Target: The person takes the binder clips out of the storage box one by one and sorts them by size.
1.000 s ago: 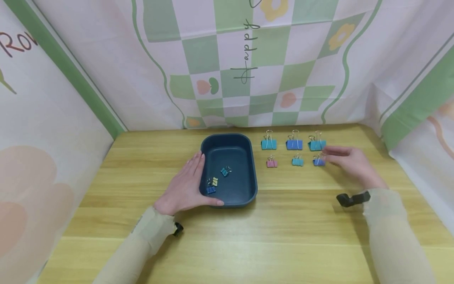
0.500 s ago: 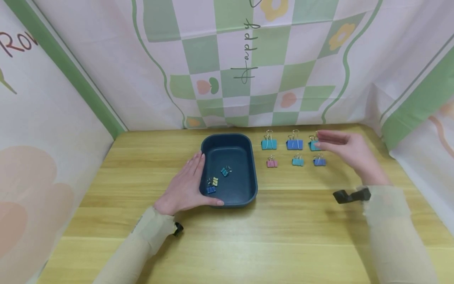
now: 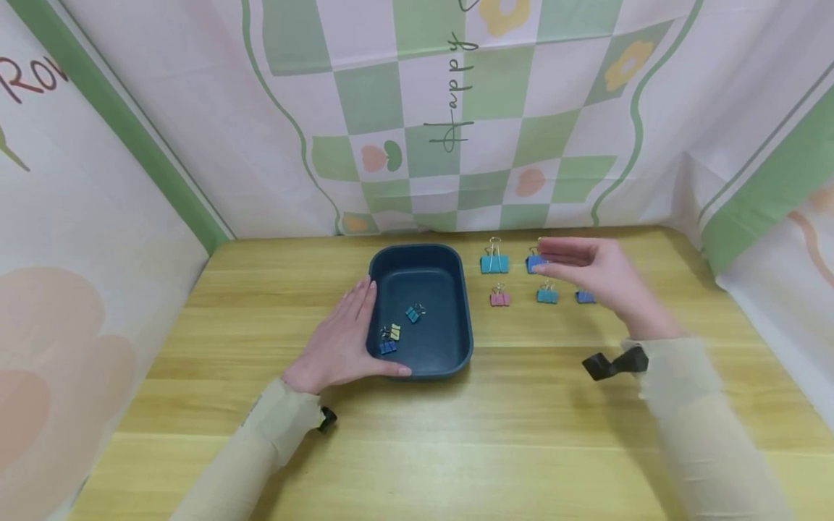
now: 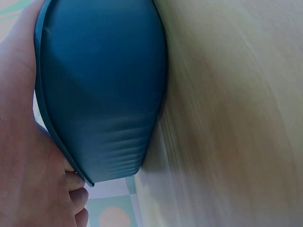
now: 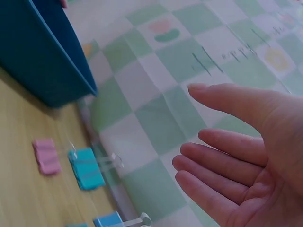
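Observation:
My left hand [image 3: 339, 340] lies along the left side of a dark blue tray [image 3: 470, 318], fingers straight at the rim and thumb along the near edge. Inside the tray are three small binder clips: teal [image 3: 413, 315], yellow [image 3: 395, 332] and blue [image 3: 387, 348]. Over the right-hand clips hovers my right hand [image 3: 596, 271], its fingers extended and holding nothing in the right wrist view. Its fingertips overlap a large blue binder clip [image 3: 534, 263]. Left of that stands a large teal binder clip [image 3: 494, 265]. The third large clip is hidden behind the hand.
A front row holds small binder clips: pink [image 3: 499, 299], teal [image 3: 547, 296] and blue [image 3: 585, 297]. The wooden table [image 3: 456, 449] ends at a checkered cloth [image 3: 430, 94] behind, with more cloth on both sides.
My right hand has moved from the small blue clip up past the right large clip, then left to the large blue clip. My left hand and the tray have stayed put.

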`<state>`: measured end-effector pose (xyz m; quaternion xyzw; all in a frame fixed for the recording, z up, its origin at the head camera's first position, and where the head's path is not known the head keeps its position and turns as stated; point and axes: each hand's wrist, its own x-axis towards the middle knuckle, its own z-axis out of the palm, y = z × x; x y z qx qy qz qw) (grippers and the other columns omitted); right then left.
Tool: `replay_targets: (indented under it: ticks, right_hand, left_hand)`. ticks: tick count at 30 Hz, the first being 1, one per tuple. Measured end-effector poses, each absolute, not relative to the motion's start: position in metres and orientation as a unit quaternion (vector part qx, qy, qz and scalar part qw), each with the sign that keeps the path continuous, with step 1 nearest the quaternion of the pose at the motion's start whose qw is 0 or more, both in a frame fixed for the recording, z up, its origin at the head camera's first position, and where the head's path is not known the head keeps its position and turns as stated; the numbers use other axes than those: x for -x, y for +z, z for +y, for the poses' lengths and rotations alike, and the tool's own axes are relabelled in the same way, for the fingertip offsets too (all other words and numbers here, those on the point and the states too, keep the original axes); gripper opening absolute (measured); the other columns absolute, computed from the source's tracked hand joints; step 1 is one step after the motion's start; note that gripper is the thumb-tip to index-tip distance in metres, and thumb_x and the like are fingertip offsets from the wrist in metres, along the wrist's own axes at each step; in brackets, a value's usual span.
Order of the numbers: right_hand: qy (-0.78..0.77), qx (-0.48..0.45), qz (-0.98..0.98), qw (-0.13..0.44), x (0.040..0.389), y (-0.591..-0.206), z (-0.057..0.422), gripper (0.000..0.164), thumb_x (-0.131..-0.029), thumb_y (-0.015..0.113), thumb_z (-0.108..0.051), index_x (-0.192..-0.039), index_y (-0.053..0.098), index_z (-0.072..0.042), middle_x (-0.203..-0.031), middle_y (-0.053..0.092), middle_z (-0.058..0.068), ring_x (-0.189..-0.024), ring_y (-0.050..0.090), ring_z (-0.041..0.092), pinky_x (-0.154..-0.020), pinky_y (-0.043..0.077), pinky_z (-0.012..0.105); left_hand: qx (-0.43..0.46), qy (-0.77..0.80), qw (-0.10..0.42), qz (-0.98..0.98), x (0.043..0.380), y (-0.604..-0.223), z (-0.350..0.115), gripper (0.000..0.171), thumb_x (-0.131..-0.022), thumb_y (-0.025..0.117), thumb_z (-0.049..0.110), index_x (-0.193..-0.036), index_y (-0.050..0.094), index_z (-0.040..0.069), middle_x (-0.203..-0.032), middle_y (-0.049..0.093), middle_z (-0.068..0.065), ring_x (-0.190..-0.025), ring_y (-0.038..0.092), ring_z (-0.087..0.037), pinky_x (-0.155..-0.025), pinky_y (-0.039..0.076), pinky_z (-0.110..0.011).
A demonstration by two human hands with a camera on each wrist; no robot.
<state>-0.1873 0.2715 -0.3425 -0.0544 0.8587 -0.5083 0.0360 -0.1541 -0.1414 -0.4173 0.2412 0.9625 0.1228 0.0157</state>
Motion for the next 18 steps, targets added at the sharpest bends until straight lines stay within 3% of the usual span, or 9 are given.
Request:
replay_targets:
  ticks: [8, 18]
  right_hand:
    - [-0.523, 0.114, 0.843, 0.051, 0.189, -0.351, 0.235, 0.053, -0.09, 0.082, -0.026, -0.135, 0.066, -0.004, -0.132, 0.066, 0.013, -0.114, 0.067, 0.018, -0.09, 0.053, 0.021]
    - [-0.553, 0.147, 0.813, 0.109, 0.184, -0.36, 0.195, 0.06, -0.085, 0.086, -0.029, -0.135, 0.065, -0.003, -0.132, 0.066, 0.013, -0.119, 0.064, 0.028, -0.089, 0.057, 0.032]
  left_hand:
    - [-0.242, 0.122, 0.015, 0.963, 0.154, -0.417, -0.141, 0.15, -0.061, 0.047, 0.103, -0.162, 0.003, 0.002, -0.169, -0.003, -0.013, -0.154, -0.003, -0.021, -0.123, 0.008, -0.036]
    - [-0.241, 0.123, 0.018, 0.962, 0.155, -0.418, -0.142, 0.15, -0.061, 0.047, 0.103, -0.162, 0.001, 0.003, -0.169, -0.004, -0.012, -0.154, -0.003, -0.02, -0.123, 0.008, -0.036]
